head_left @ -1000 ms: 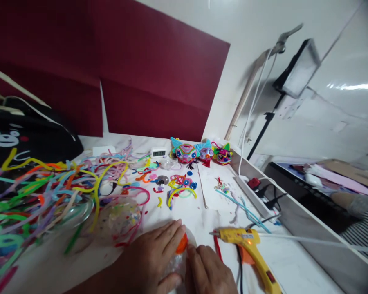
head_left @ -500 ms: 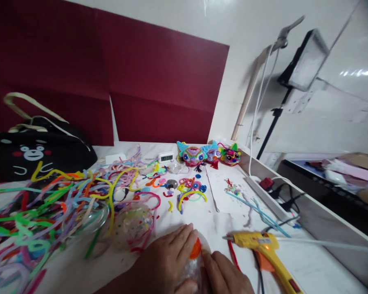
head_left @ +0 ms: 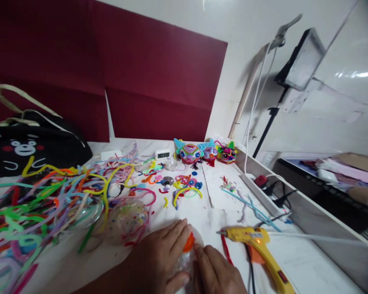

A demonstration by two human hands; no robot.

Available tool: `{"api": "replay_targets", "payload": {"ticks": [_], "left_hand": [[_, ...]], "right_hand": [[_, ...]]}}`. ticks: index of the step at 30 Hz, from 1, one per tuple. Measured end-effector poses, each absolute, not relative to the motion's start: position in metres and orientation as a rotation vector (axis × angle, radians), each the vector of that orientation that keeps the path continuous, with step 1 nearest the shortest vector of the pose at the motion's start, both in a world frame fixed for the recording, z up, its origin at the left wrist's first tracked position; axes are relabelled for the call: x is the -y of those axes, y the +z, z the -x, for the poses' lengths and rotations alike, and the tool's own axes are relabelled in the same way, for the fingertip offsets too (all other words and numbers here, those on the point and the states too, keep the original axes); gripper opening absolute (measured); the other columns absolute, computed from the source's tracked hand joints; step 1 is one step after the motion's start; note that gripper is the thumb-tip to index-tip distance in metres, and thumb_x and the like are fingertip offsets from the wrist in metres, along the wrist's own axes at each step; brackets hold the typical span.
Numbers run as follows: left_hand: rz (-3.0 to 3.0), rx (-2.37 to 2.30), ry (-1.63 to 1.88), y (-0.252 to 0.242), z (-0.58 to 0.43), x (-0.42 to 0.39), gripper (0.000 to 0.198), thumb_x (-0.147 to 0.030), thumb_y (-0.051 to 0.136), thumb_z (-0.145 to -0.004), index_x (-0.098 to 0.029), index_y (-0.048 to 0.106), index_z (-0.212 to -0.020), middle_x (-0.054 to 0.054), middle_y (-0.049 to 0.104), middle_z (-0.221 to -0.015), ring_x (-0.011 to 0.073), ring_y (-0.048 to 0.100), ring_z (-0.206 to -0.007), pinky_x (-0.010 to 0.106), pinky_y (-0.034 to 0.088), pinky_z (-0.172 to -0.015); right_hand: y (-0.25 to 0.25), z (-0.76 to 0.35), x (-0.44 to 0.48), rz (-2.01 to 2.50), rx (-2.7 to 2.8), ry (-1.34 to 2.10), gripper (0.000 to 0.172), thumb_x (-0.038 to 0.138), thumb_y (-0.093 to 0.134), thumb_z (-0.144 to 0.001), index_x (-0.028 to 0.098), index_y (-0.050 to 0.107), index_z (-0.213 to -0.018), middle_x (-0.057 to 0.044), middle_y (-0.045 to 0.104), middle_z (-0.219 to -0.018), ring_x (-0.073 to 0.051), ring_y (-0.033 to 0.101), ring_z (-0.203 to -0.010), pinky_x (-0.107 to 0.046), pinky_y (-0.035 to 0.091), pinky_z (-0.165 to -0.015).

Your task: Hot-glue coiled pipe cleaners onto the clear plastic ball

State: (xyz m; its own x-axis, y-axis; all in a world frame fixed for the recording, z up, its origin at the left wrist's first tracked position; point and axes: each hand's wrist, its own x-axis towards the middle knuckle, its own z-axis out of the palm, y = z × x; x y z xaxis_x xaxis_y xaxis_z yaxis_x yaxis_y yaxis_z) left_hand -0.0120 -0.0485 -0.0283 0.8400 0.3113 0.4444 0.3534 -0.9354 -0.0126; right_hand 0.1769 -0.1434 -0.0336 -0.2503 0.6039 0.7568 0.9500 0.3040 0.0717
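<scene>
My left hand (head_left: 161, 255) and my right hand (head_left: 217, 271) are closed around a clear plastic dome (head_left: 184, 263) at the bottom middle of the head view. An orange piece (head_left: 189, 242) lies against the dome, with the fingers of both hands pressed at its sides. My palms hide much of the dome. Right of my right hand lies a yellow hot glue gun (head_left: 260, 245), its light glowing, with a red pipe cleaner (head_left: 227, 250) by its nozzle. To the left rests a clear rounded piece with coloured specks (head_left: 130, 218).
Tangled pipe cleaners (head_left: 46, 204) cover the left side before a black bag (head_left: 27, 147). At the back stand decorated animal heads (head_left: 190, 154) and a small digital clock (head_left: 163, 155). A power strip (head_left: 265, 196) runs along the right edge. A person's arm (head_left: 360, 196) shows at far right.
The view has turned a little to the right, so everything appears shifted left. Both hands keep their grip on the dome and the orange piece with almost no movement.
</scene>
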Motion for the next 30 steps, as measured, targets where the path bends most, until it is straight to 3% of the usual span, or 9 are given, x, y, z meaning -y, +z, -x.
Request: {"api": "replay_targets", "payload": {"ticks": [6, 10, 16, 22, 30], "left_hand": [[3.028, 0.543, -0.747, -0.005, 0.013, 0.053, 0.068, -0.032, 0.059, -0.094, -0.008, 0.04, -0.155, 0.022, 0.055, -0.153, 0.0324, 0.055, -0.141, 0.046, 0.049, -0.118], [3.011, 0.411, -0.901, -0.004, 0.011, 0.044, 0.048, -0.023, 0.036, -0.106, -0.011, 0.041, -0.153, 0.018, 0.061, -0.147, 0.0255, 0.059, -0.137, 0.041, 0.051, -0.116], [3.162, 0.411, -0.852, 0.006, 0.013, 0.037, 0.046, -0.023, 0.034, -0.107, -0.017, 0.045, -0.151, 0.014, 0.061, -0.147, 0.0251, 0.06, -0.134, 0.039, 0.05, -0.116], [3.332, 0.512, -0.699, 0.018, 0.017, 0.034, 0.047, -0.034, 0.049, -0.104, -0.022, 0.047, -0.149, 0.011, 0.06, -0.144, 0.027, 0.059, -0.131, 0.041, 0.051, -0.112], [3.32, 0.594, -0.766, 0.015, 0.014, 0.041, 0.046, -0.031, 0.051, -0.103, -0.024, 0.046, -0.148, 0.01, 0.06, -0.141, 0.0271, 0.058, -0.127, 0.043, 0.05, -0.11]], "right_hand": [[-0.006, -0.174, 0.152, 1.37, 1.961, -0.452, 0.03, 0.01, 0.036, -0.102, 0.004, 0.062, -0.117, -0.007, 0.064, -0.073, -0.02, 0.065, -0.058, -0.028, 0.054, -0.049], [0.01, -0.169, 0.159, 1.446, 1.995, -0.302, 0.026, 0.008, 0.043, -0.1, 0.006, 0.065, -0.112, -0.007, 0.065, -0.075, -0.022, 0.066, -0.061, -0.032, 0.056, -0.052], [0.02, -0.169, 0.162, 1.505, 1.962, -0.089, 0.024, 0.009, 0.045, -0.099, 0.009, 0.069, -0.101, -0.008, 0.065, -0.078, -0.023, 0.064, -0.062, -0.034, 0.056, -0.054], [0.027, -0.172, 0.163, 1.504, 1.916, 0.116, 0.035, 0.014, 0.048, -0.097, 0.0, 0.066, -0.124, -0.012, 0.068, -0.087, -0.023, 0.066, -0.068, -0.035, 0.058, -0.059], [0.03, -0.178, 0.165, 1.549, 1.856, 0.278, 0.037, 0.012, 0.044, -0.098, 0.005, 0.068, -0.125, -0.01, 0.065, -0.085, -0.022, 0.064, -0.068, -0.034, 0.055, -0.06]]}}
